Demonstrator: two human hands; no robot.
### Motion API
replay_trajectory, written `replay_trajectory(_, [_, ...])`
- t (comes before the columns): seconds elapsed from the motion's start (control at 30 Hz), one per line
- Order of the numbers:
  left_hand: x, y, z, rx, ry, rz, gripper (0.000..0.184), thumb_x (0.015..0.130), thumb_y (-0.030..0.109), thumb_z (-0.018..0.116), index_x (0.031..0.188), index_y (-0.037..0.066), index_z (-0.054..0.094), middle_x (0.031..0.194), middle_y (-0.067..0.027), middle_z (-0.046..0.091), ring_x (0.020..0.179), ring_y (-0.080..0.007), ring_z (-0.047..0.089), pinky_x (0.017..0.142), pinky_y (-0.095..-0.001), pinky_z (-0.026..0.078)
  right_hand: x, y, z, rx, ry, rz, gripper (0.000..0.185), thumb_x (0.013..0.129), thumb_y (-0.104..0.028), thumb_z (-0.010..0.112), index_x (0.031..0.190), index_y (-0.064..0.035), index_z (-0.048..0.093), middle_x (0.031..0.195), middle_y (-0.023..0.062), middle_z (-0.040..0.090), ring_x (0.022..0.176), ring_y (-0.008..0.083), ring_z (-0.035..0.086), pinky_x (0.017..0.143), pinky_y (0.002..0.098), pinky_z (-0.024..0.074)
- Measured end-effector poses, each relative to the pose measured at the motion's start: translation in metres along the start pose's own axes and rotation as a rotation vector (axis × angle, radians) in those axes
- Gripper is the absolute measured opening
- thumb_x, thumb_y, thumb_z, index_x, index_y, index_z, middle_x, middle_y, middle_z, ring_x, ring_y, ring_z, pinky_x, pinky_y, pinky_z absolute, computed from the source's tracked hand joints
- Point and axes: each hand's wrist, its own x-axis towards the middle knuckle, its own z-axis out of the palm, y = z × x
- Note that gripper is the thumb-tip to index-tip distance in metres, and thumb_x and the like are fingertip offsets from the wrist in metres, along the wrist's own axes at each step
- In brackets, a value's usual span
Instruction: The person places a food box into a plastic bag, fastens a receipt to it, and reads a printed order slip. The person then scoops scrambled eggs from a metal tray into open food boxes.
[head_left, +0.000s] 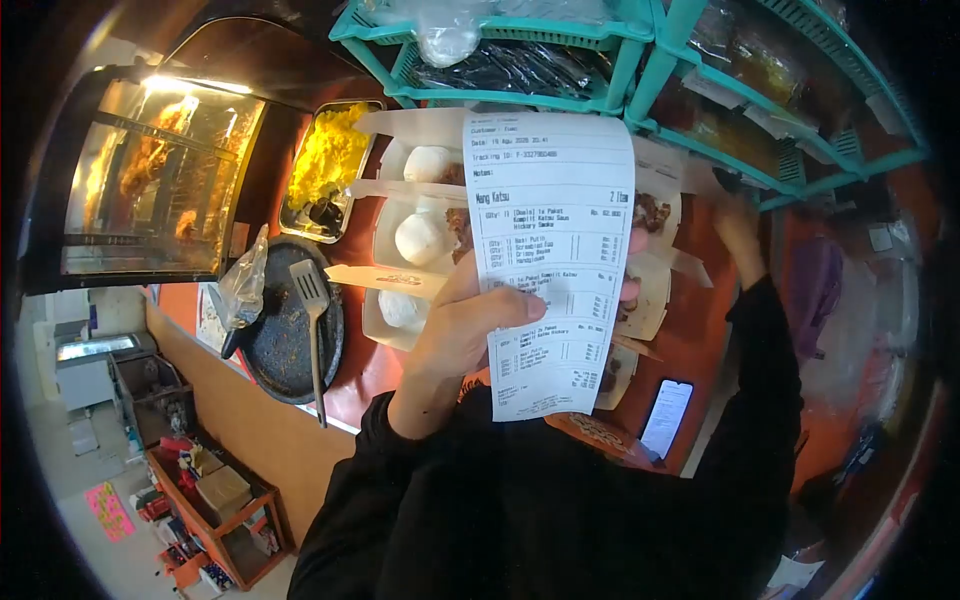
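A long printed receipt (545, 180) is held up in front of me, with my left hand (465, 320) closed on it and the thumb across its face. Behind the receipt stand open paper food boxes (380, 245) with round mounds of white rice (424, 240) and brown pieces of food (655, 212). The receipt hides the middle of the boxes. My right hand (738, 228) reaches out beside the boxes, under the green racks; its fingers are dark and partly hidden, so what they touch is unclear.
A tray of yellow shredded food (328, 150) lies left of the boxes. Nearer are a dark round pan (280, 340) and a slotted spatula (312, 310). A lit glass case (160, 175) stands left, green racks (520, 95) at the back, a phone (667, 418) at right.
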Motion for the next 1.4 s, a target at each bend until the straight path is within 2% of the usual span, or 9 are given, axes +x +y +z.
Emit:
replay_trajectory(0.4, [0.004, -0.007, 0.003, -0.013, 0.022, 0.017, 0.071, 0.062, 0.013, 0.055, 0.123, -0.006, 0.024, 0.116, -0.0281, 0.038, 0.11, -0.0404, 0.04, 0.083, -0.0495, 0.043, 0.035, 0.047, 0.074, 0.159, 0.415, 0.05, 0.028, 0.075, -0.014, 0.051, 0.102, -0.0089, 0.055, 0.106, 0.0124, 0.053, 0.096, 0.0306, 0.051, 0.078, 0.0377, 0.0425])
replay_trajectory(0.47, [0.005, -0.009, -0.002, 0.067, -0.048, 0.036, 0.066, 0.077, 0.03, 0.052, 0.125, -0.003, 0.022, 0.119, -0.0271, 0.036, 0.109, -0.0396, 0.041, 0.082, -0.0483, 0.044, 0.031, 0.046, 0.075, 0.165, 0.431, 0.041, 0.027, 0.076, -0.013, 0.051, 0.102, -0.0084, 0.055, 0.105, 0.0125, 0.054, 0.096, 0.0306, 0.051, 0.078, 0.0375, 0.0426])
replay_trajectory(0.67, [0.001, -0.009, 0.006, 0.037, -0.051, 0.034, 0.076, 0.079, 0.055, 0.037, 0.128, 0.0, 0.018, 0.125, -0.0231, 0.03, 0.11, -0.0371, 0.04, 0.082, -0.045, 0.044, 0.012, 0.04, 0.084, 0.196, 0.491, -0.008, 0.025, 0.077, -0.011, 0.05, 0.101, -0.0069, 0.055, 0.103, 0.013, 0.054, 0.096, 0.0307, 0.051, 0.077, 0.0367, 0.043])
replay_trajectory(0.87, [-0.001, -0.012, 0.008, 0.036, -0.055, 0.082, 0.078, 0.078, 0.058, 0.035, 0.128, 0.0, 0.019, 0.123, -0.024, 0.033, 0.107, -0.0369, 0.043, 0.083, -0.0428, 0.044, -0.008, 0.062, 0.092, 0.416, 0.49, 0.166, 0.02, 0.078, -0.008, 0.05, 0.097, -0.0027, 0.056, 0.096, 0.0132, 0.057, 0.09, 0.0289, 0.054, 0.076, 0.0347, 0.0437])
replay_trajectory(1.03, [-0.005, -0.012, -0.004, -0.073, -0.016, 0.102, 0.077, 0.079, 0.057, 0.034, 0.127, -0.002, 0.019, 0.121, -0.0266, 0.035, 0.099, -0.0344, 0.049, 0.076, -0.0404, 0.048, -0.046, 0.043, 0.019, 0.449, 0.817, 0.336, 0.015, 0.077, -0.012, 0.054, 0.089, -0.0037, 0.058, 0.086, 0.01, 0.06, 0.077, 0.0257, 0.058, 0.069, 0.0346, 0.0451])
replay_trajectory(1.13, [-0.007, -0.008, -0.008, -0.025, 0.111, 0.205, 0.069, 0.084, 0.051, 0.029, 0.127, -0.002, 0.02, 0.117, -0.0292, 0.038, 0.089, -0.0303, 0.055, 0.069, -0.0388, 0.05, -0.064, 0.0, -0.054, 0.942, 0.914, 0.541, 0.014, 0.081, -0.012, 0.054, 0.09, -0.0013, 0.058, 0.084, 0.0069, 0.061, 0.075, 0.0157, 0.057, 0.068, 0.0273, 0.0448])
replay_trajectory(1.2, [-0.011, -0.001, -0.02, 0.064, 0.126, 0.229, 0.068, 0.082, 0.05, 0.035, 0.128, 0.001, 0.021, 0.116, -0.026, 0.041, 0.096, -0.0303, 0.053, 0.074, -0.0358, 0.049, -0.069, -0.027, -0.089, 0.622, 1.024, 0.296, 0.015, 0.08, -0.014, 0.057, 0.089, -0.0021, 0.058, 0.082, 0.0051, 0.061, 0.073, 0.0131, 0.057, 0.065, 0.0245, 0.0444])
replay_trajectory(1.27, [-0.012, 0.002, -0.025, 0.059, 0.141, 0.23, 0.067, 0.083, 0.05, 0.034, 0.128, 0.002, 0.021, 0.116, -0.0261, 0.041, 0.095, -0.0307, 0.053, 0.073, -0.0358, 0.05, -0.056, -0.056, -0.099, 0.779, 0.769, 0.02, 0.017, 0.079, -0.013, 0.057, 0.092, -0.002, 0.058, 0.08, 0.0071, 0.061, 0.072, 0.0146, 0.058, 0.063, 0.0245, 0.0447])
replay_trajectory(1.4, [-0.012, -0.001, -0.029, 0.024, 0.167, 0.228, 0.066, 0.084, 0.049, 0.033, 0.128, 0.002, 0.021, 0.116, -0.0262, 0.041, 0.095, -0.0309, 0.053, 0.073, -0.0363, 0.05, 0.008, -0.109, -0.083, 0.433, 0.344, -0.333, 0.015, 0.075, -0.01, 0.055, 0.089, -0.0055, 0.057, 0.091, 0.0091, 0.059, 0.077, 0.0209, 0.058, 0.06, 0.0286, 0.0468])
